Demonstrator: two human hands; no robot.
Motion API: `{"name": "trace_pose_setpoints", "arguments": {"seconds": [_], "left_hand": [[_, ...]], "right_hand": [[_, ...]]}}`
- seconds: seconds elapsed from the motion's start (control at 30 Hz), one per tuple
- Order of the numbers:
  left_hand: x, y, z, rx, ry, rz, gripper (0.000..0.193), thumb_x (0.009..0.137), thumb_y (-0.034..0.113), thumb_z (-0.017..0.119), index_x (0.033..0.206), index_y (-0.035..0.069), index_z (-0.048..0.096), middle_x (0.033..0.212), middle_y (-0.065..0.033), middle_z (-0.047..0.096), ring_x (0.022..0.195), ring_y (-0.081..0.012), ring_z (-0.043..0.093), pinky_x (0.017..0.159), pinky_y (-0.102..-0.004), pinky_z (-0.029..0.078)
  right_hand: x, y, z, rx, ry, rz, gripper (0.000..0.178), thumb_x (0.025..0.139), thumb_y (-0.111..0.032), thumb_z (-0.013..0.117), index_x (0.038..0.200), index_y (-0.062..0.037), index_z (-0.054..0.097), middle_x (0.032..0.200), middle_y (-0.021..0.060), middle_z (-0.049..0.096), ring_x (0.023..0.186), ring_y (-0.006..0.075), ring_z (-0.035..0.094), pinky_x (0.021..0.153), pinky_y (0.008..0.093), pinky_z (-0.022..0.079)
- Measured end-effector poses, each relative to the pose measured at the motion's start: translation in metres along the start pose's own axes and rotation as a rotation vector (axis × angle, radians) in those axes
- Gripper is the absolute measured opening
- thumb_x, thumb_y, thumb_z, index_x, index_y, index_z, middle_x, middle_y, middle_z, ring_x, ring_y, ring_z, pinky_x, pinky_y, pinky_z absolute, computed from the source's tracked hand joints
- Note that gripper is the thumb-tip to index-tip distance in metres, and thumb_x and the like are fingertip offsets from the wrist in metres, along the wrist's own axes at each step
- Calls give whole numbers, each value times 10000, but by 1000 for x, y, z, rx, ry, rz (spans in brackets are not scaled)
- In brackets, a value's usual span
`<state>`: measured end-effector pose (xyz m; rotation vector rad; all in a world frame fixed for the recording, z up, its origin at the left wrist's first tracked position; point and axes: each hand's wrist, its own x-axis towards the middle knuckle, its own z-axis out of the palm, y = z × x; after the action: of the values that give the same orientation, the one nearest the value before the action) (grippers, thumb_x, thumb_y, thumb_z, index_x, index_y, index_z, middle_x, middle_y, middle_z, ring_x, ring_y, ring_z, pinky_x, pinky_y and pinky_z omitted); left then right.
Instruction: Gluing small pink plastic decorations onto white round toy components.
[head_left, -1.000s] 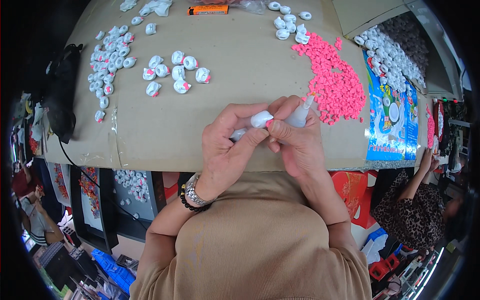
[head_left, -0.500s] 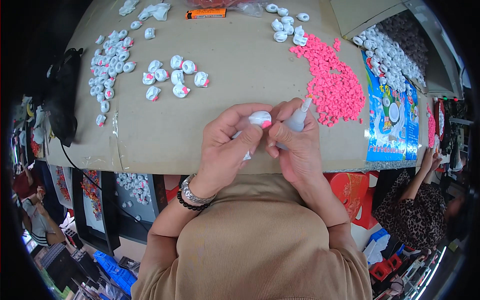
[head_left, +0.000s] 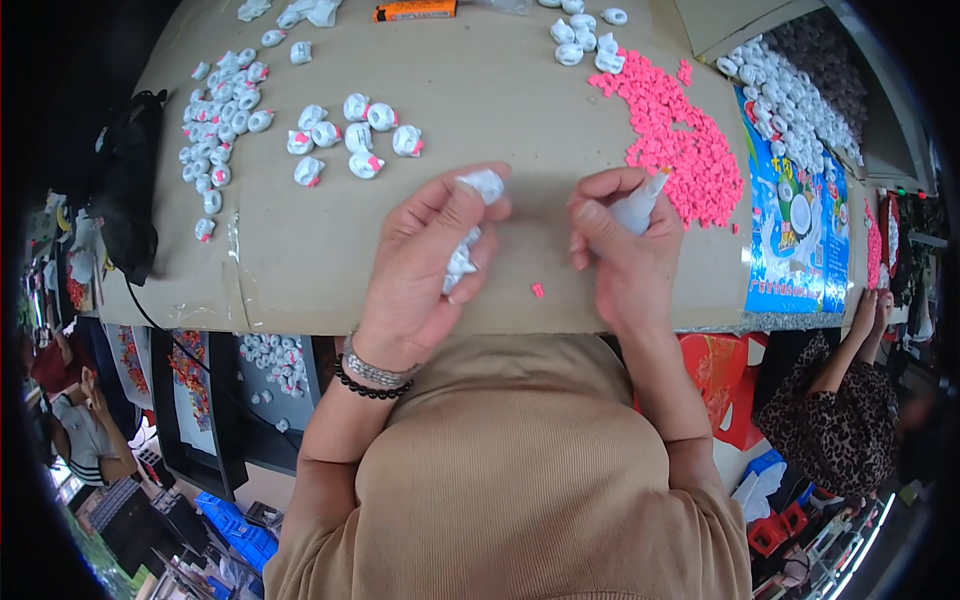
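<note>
My left hand (head_left: pixel 415 260) is closed around small white cat-head-shaped pieces. Thumb and fingers pinch one white piece (head_left: pixel 482 186) at the top, and more white pieces (head_left: pixel 460 265) are tucked against the palm. My right hand (head_left: pixel 632 262) grips a small whitish squeeze bottle (head_left: pixel 636 208), its narrow nozzle tilted up and to the right. The two hands are apart. Between them, near the table's front edge, lies a single small pink piece (head_left: pixel 538 290). A big heap of pink pieces (head_left: pixel 690 150) spreads just beyond my right hand.
White pieces with pink parts (head_left: pixel 362 137) form a loose group at mid-left, with a denser cluster (head_left: pixel 225 110) farther left. More white pieces (head_left: pixel 572 40) sit behind the pink heap. An orange box (head_left: pixel 415 10) lies at the back. A co-worker (head_left: pixel 840 400) sits at right.
My hands have drawn apart and moved slightly away from my body, still holding the white pieces and the bottle. A pink piece now shows on the table between them.
</note>
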<state>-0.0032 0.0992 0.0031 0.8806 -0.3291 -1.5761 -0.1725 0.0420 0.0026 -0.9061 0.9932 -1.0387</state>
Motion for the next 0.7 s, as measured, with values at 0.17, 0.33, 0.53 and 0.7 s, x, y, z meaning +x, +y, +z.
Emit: {"name": "trace_pose_setpoints", "arguments": {"seconds": [0.17,0.33,0.53,0.7], "left_hand": [[3,10,-3,53,62,115,338,966,219,548,1204,-20,561,915,-51,609,588,-49,465,382,-168,313],[-1,13,-5,84,105,156,332,960,218,559,1190,-20,573,936,-56,615,585,-56,468,381,-170,301],[-3,13,-6,82,98,170,332,952,217,573,1188,-17,576,950,-63,617,580,-52,466,380,-170,298],[-5,12,-6,74,80,173,335,950,215,577,1192,-17,573,957,-66,614,575,-45,459,379,-166,297]], "right_hand": [[1,-5,-25,-484,-207,-201,116,717,43,682,798,-34,649,744,15,613,653,95,576,554,234,433],[-20,-7,-24,-774,-404,-370,156,656,77,672,767,-31,649,737,76,606,669,207,596,573,303,460],[-38,5,-21,-917,-352,-523,226,603,110,630,780,-29,638,757,91,587,699,266,596,583,351,479],[-33,5,-23,-974,-376,-513,256,571,111,605,771,-46,632,798,78,582,713,264,594,570,363,480]]}}
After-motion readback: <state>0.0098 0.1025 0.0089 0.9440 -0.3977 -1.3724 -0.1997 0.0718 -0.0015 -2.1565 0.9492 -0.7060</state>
